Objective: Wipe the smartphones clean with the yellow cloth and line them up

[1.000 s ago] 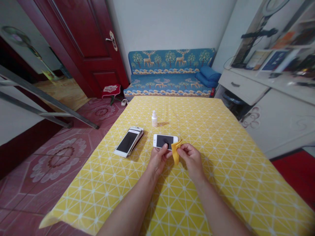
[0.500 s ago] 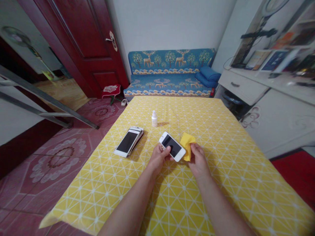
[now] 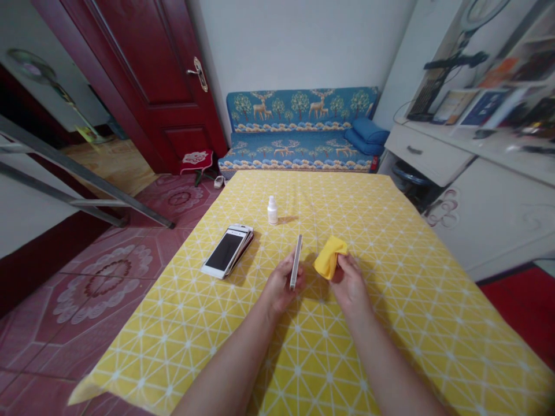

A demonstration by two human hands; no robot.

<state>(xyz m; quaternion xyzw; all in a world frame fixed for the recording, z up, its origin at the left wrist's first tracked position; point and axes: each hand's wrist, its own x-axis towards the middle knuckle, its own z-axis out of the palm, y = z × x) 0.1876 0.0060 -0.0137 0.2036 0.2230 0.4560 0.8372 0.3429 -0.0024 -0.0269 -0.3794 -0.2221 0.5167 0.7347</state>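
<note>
My left hand (image 3: 281, 284) is closed round a white smartphone (image 3: 296, 263), which stands on edge so that only its thin metal-coloured side shows. To the right of it, my right hand (image 3: 350, 283) grips a folded yellow cloth (image 3: 330, 257) between thumb and fingers. Cloth and phone are apart. A stack of smartphones (image 3: 225, 252) lies to the left of my hands, a white one with a dark screen on top. Beyond my hands a small white bottle (image 3: 272, 211) stands upright with its cap on.
The table wears a yellow cloth with white lines (image 3: 208, 352). Behind it is a blue patterned sofa (image 3: 299, 136). A white cabinet (image 3: 489, 202) with books and other items stands on the right. At the left are a red door (image 3: 165, 75), a small stool (image 3: 197, 162) and a metal frame (image 3: 87, 167).
My left hand has turned the smartphone from screen-up to edge-on. The yellow cloth in my right hand has come away from the phone's edge and shifted slightly left.
</note>
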